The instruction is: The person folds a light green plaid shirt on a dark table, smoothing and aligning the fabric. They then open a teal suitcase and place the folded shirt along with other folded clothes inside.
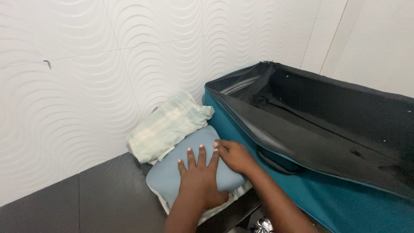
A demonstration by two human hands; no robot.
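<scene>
I see both my hands resting on a folded blue garment (189, 170) that lies on a dark tabletop (99, 198), tight against the teal side of an open suitcase (345, 194). The garment sits directly under my hands, its long axis running from the near-left corner up toward the far right, along the suitcase wall. My left hand (199, 174) lies flat on top, fingers spread and pointing away from me, palm pressing the cloth down; it holds nothing. My right hand (235, 156) is at the garment's right edge, on the suitcase side, fingers curled with the tips touching the cloth; whether it is pinching the edge I cannot tell. The right hand is the one nearer the suitcase. Both forearms come in from the lower edge of the view, angled slightly leftward. A folded pale green checked cloth (166, 125) rests just beyond, partly under the blue one, against the white wavy wall (86, 64).
</scene>
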